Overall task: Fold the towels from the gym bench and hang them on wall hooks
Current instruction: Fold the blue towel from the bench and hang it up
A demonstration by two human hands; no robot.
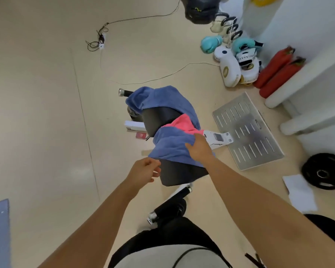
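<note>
Our right hand (198, 147) grips the near blue towel (170, 146) on the black gym bench (180, 175), beside the pink towel (183, 122). Our left hand (145, 171) pinches that towel's lower edge.

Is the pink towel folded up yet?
No. The pink towel lies crumpled on the bench, partly buried under blue towels, with no neat edges.

I'm standing on a pale beige floor (37, 93) w/ a thin seam; a white wall (307, 26) is running along the far right, soft light glaring off the left.
</note>
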